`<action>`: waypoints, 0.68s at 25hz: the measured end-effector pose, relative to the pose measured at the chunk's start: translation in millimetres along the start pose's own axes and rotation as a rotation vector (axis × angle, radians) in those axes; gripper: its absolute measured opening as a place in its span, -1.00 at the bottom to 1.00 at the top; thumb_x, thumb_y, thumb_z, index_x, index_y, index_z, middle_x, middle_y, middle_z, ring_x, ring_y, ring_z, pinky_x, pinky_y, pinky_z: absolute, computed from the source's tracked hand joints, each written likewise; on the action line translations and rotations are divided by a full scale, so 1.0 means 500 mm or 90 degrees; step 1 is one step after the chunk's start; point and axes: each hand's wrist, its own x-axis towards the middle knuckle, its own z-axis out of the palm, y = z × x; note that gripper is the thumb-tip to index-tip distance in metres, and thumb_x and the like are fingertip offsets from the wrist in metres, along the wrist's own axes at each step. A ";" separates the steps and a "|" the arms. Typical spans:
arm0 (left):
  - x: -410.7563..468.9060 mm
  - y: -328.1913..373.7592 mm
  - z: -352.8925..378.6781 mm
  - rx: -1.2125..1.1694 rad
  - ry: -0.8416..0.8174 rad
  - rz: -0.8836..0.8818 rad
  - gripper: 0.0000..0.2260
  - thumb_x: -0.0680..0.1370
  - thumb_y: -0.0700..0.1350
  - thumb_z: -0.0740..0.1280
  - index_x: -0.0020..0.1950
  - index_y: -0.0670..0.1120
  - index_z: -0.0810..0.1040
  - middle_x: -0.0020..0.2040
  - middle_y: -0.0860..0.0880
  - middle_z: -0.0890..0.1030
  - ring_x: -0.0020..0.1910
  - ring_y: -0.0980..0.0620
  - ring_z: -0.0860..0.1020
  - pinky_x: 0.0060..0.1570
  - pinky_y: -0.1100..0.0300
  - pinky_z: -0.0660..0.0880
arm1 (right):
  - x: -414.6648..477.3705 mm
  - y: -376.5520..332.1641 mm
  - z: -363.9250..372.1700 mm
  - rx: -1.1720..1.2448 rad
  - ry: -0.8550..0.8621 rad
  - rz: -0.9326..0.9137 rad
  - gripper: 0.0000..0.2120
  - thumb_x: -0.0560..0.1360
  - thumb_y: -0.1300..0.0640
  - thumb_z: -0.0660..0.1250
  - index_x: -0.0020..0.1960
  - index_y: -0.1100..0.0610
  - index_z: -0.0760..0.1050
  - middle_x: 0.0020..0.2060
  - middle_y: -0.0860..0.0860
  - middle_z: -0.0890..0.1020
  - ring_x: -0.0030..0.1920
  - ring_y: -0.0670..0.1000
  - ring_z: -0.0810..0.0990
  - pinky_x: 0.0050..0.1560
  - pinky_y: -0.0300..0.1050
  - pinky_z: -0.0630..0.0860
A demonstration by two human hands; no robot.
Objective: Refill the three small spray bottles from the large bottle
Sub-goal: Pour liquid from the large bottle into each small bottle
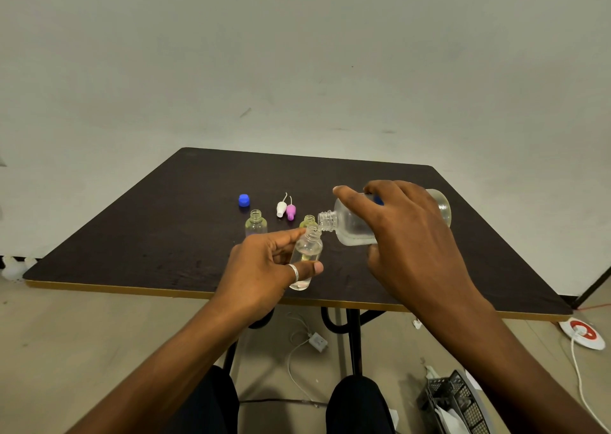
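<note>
Bottles are four in all: three small ones and one large. The right hand (413, 235) is wrapped around the large bottle (353, 223) and holds it tipped almost flat above the table (158, 235), with its open mouth to the left. The left hand (264, 268) pinches the held small bottle (307, 255) between thumb and fingers. This one is lifted off the table and leans a little to the right, so that its open neck meets the mouth of the large bottle. Some clear liquid lies in its lower part. A stream between the two mouths is perhaps there, but it is too fine to be sure. Two more small ones stand upright and uncapped on the table: the clear bottle (256, 223) to the left, and the yellowish bottle (309, 220) just behind the held one, partly hidden by it. Farther back lie one blue cap (244, 200) at the left and two pump tops side by side, the white spray head (281, 208) and the purple spray head (290, 212).
</note>
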 end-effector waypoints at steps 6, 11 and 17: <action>0.000 -0.001 0.000 -0.004 -0.001 0.005 -0.51 0.38 -0.10 0.56 0.30 0.08 0.58 0.08 0.21 0.69 0.08 0.32 0.61 0.21 0.19 0.54 | 0.002 -0.001 -0.002 -0.001 -0.005 0.001 -0.21 0.31 0.22 0.54 0.45 -0.10 0.31 0.29 0.11 0.51 0.31 0.21 0.42 0.27 0.18 0.38; 0.003 -0.002 0.001 0.004 0.000 0.007 -0.50 0.38 -0.09 0.56 0.31 0.08 0.57 0.08 0.21 0.68 0.09 0.31 0.61 0.20 0.22 0.53 | 0.001 0.000 -0.002 -0.002 -0.008 0.000 -0.21 0.31 0.23 0.54 0.45 -0.09 0.32 0.28 0.11 0.51 0.30 0.22 0.43 0.25 0.17 0.39; 0.003 -0.004 0.000 -0.005 -0.005 0.008 -0.51 0.39 -0.09 0.56 0.31 0.08 0.58 0.06 0.23 0.69 0.07 0.34 0.61 0.11 0.37 0.52 | 0.001 -0.001 -0.002 -0.001 -0.010 0.003 -0.20 0.29 0.24 0.54 0.44 -0.09 0.33 0.27 0.11 0.52 0.29 0.21 0.43 0.24 0.17 0.40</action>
